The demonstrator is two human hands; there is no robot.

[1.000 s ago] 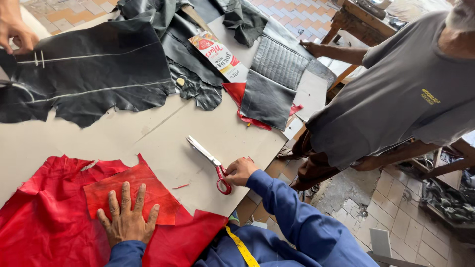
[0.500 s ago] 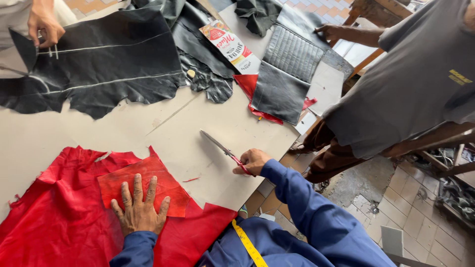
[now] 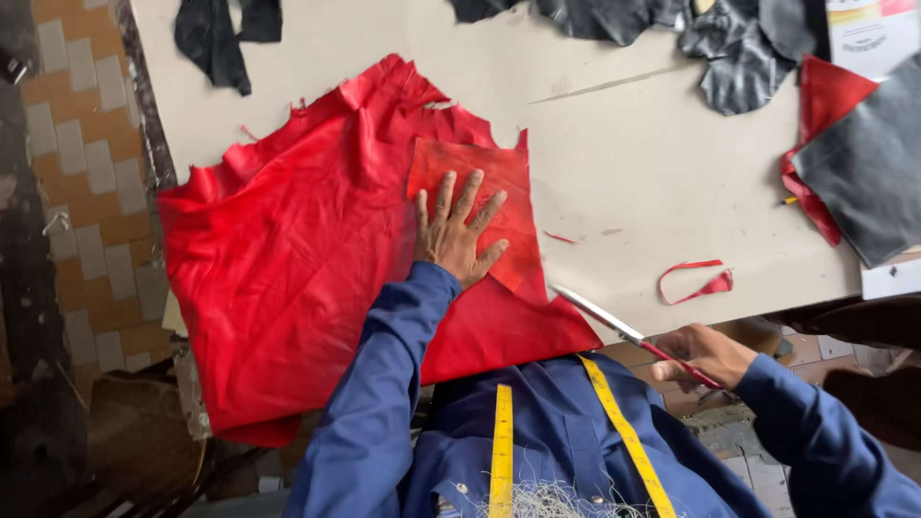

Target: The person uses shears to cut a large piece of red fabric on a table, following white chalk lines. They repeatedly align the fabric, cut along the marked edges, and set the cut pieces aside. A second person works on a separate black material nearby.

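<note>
A large sheet of red leather [image 3: 297, 278] lies over the near left part of the pale work table [image 3: 614, 163]. On top of it rests a smaller orange-red pattern piece [image 3: 480, 177]. My left hand [image 3: 459, 233] presses flat on that piece, fingers spread. My right hand [image 3: 698, 355], off the table's near edge, grips red-handled scissors [image 3: 614, 324]; their blades point left at the lower right edge of the red sheet.
A red leather offcut loop [image 3: 696, 281] lies on the table right of the sheet. Black and grey leather pieces [image 3: 748, 58] and a dark panel [image 3: 863, 173] sit at the far right; a black scrap [image 3: 225, 34] is top left. A yellow tape measure [image 3: 504, 451] hangs round my neck.
The view has swung left and down over the red sheet. My right hand with the scissors has come off the table to its near edge. My left hand stays pressed on the pattern piece.
</note>
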